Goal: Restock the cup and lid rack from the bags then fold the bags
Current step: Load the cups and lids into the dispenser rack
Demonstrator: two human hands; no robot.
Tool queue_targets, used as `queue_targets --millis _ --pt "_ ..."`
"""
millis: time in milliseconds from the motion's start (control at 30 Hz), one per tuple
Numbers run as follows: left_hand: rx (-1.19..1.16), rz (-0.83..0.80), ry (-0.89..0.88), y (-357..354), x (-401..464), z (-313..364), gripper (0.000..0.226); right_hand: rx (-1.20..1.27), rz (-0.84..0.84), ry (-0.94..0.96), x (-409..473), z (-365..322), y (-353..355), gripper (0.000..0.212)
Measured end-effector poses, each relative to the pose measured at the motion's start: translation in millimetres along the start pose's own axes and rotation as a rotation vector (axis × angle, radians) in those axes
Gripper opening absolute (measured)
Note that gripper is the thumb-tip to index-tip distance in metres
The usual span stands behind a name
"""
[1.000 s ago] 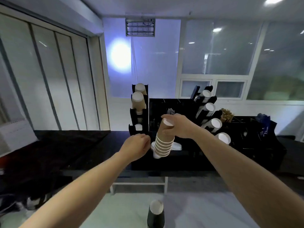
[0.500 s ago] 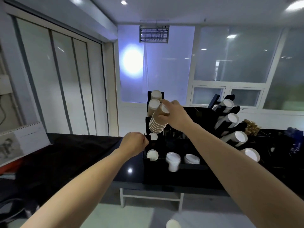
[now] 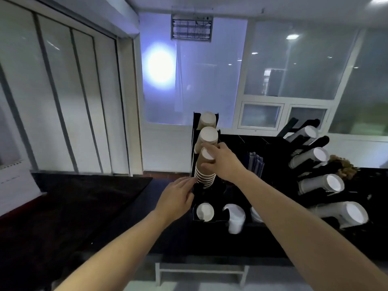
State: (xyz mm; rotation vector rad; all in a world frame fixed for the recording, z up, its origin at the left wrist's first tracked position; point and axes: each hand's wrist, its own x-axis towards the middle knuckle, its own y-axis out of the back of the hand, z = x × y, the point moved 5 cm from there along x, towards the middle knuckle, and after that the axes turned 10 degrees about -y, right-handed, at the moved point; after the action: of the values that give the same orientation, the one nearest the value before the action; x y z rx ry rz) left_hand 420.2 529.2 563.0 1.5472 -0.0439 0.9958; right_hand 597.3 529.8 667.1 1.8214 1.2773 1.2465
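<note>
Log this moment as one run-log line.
step: loading rack | right hand: grips brown cup stack at black cup rack | left hand: open beside stack | bags: not visible

Both bare forearms are stretched out from the bottom corners of the frame toward the middle. The right hand (image 3: 223, 162) is raised highest, just above center, knuckles turned up, with fingers and thumb curled around the top of a stack of brown paper cups (image 3: 205, 172). The left hand (image 3: 176, 199) is held a bit lower and to the left, palm down, fingers loosely extended, their tips right at the lower edge of that stack. Whether actual contact is made can't be told.
</note>
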Motion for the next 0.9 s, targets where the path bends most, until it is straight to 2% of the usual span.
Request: queue_targets --millis 267,367,600,767,833,900 --pt "-0.114 0.149 -0.036 -4.0 -3.5 0.3 0.050 -0.055 -0.127 -0.049 -11.3 20.1 -28.8 0.073" --pt "-0.146 0.179 -0.026 -4.7 -5.0 0.8 0.048 -0.062 -0.103 0.007 -24.3 25.7 -52.9 0.074" --pt "-0.157 0.184 -0.004 -7.0 -7.2 5.3 0.048 -0.057 -0.050 -0.023 -29.3 27.1 -56.5 0.070" --pt "-0.109 0.143 0.010 1.3 -5.0 8.0 0.048 0.006 -0.155 -0.034 -28.5 18.1 -42.8 0.064" --pt "-0.090 0.146 0.010 6.9 -0.6 7.2 0.044 0.086 -0.054 -0.003 -27.3 10.0 -22.3 0.046" --pt "-0.122 0.184 0.054 13.2 5.9 3.4 0.041 0.168 0.166 0.055 -25.9 0.9 4.4 0.023"
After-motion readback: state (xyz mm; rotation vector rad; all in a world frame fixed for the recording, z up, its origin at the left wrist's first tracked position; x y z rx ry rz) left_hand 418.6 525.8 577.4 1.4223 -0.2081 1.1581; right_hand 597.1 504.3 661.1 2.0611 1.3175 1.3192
